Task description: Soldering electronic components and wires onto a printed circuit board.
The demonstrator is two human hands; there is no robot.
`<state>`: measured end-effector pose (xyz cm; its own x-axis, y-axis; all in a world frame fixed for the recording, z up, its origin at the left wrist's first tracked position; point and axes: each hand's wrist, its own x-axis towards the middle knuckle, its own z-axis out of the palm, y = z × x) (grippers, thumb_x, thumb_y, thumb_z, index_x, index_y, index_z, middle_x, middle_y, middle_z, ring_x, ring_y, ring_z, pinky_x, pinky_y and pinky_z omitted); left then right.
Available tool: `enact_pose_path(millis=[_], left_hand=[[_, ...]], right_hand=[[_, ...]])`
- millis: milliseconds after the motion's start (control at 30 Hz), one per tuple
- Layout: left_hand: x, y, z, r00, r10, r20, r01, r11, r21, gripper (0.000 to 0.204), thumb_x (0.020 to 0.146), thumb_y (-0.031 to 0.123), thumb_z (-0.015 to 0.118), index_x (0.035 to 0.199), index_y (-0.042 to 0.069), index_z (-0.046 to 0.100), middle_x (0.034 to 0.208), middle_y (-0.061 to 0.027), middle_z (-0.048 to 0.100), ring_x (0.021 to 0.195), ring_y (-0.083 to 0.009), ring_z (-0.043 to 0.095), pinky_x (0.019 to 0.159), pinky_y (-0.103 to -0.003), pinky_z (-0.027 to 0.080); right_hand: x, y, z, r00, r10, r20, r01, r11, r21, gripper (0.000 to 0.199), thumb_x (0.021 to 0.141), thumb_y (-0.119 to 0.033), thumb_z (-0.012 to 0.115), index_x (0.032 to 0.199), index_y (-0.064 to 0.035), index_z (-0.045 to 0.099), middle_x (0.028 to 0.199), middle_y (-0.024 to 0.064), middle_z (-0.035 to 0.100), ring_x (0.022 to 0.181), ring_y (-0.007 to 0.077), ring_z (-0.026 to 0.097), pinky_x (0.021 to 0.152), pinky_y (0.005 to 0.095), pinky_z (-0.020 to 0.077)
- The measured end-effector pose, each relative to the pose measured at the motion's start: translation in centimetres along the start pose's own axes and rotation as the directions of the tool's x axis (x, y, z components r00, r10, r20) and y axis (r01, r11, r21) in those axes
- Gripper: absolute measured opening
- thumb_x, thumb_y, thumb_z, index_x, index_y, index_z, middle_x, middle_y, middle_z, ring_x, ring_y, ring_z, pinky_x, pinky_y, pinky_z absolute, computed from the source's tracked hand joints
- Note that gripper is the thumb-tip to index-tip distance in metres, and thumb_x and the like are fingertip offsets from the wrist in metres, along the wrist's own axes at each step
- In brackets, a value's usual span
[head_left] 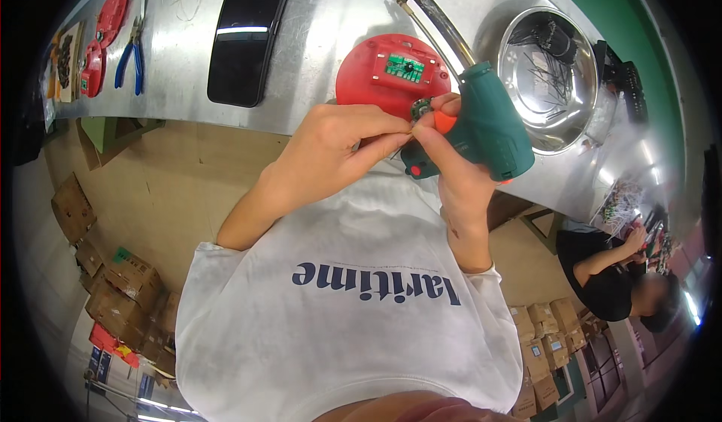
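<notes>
A small, roundish green circuit board point(422, 108) sits at the fingertips, by the near edge of the bare-metal desk point(173, 46).
It looks light, stiff and fragile, best taken by its rim; the dark-green plastic soldering gun point(492, 121) seems heavier, best held by its handle. The left hand point(335, 142), back upward, presses thumb and forefinger together, anything between too small to tell; the right hand point(455, 165) grips the gun, thumb reaching toward the board.
</notes>
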<state>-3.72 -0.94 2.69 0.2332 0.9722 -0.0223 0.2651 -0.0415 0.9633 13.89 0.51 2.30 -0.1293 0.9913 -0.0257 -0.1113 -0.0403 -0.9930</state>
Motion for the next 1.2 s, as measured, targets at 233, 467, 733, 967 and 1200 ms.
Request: enact_pose_path(millis=[233,467,733,967,1200], left_hand=[[-0.1,-0.4,-0.9,0.994,0.057,0.089,-0.054,0.998,-0.040,0.010,0.080,-0.001,0.066,0.089,-0.002,0.068,0.079,-0.0088,0.068,0.060,-0.0142,0.062,0.052,-0.024,0.045],[-1.4,-0.9,-0.6,0.978,-0.207,-0.004,0.189,0.902,-0.387,0.010,0.083,-0.002,0.064,0.092,-0.004,0.067,0.086,-0.0116,0.069,0.065,-0.0126,0.065,0.059,-0.023,0.051],[-0.8,0.3,0.0,0.994,-0.114,-0.005,0.111,0.977,-0.184,0.010,0.081,-0.003,0.064,0.091,-0.002,0.067,0.081,-0.0092,0.069,0.062,-0.0107,0.062,0.055,-0.022,0.048],[-0.5,0.0,1.0,0.989,0.105,-0.100,-0.104,0.994,0.011,0.010,0.079,-0.003,0.066,0.089,-0.001,0.067,0.075,-0.0088,0.067,0.057,-0.0128,0.060,0.050,-0.022,0.044],[-0.4,0.4,1.3,0.991,0.091,-0.101,-0.093,0.996,-0.017,0.010,0.078,-0.003,0.066,0.088,0.000,0.067,0.074,-0.0081,0.066,0.057,-0.0132,0.060,0.049,-0.022,0.044]], right_hand=[[-0.5,-0.2,0.1,0.977,0.204,0.060,-0.210,0.969,0.128,0.039,0.070,0.013,0.066,0.104,-0.0010,0.053,0.102,0.0117,0.055,0.086,0.0186,0.060,0.081,0.0320,0.0475],[-0.7,0.5,0.3,0.988,0.155,0.010,-0.153,0.963,0.221,0.039,0.071,0.014,0.064,0.104,-0.0018,0.052,0.104,0.0115,0.052,0.088,0.0183,0.058,0.082,0.0314,0.0464],[-0.4,0.6,0.4,0.979,0.203,0.026,-0.202,0.941,0.273,0.038,0.071,0.013,0.064,0.104,-0.0013,0.052,0.104,0.0112,0.051,0.087,0.0180,0.058,0.081,0.0313,0.0464],[-0.3,0.0,0.2,0.948,0.320,0.004,-0.292,0.859,0.421,0.029,0.077,0.007,0.061,0.103,-0.0013,0.053,0.102,0.0127,0.054,0.081,0.0187,0.057,0.069,0.0281,0.0450],[-0.3,-0.2,0.3,0.929,0.369,-0.005,-0.332,0.842,0.424,0.026,0.078,0.006,0.060,0.101,-0.0013,0.054,0.102,0.0129,0.055,0.078,0.0179,0.057,0.065,0.0272,0.0430]])
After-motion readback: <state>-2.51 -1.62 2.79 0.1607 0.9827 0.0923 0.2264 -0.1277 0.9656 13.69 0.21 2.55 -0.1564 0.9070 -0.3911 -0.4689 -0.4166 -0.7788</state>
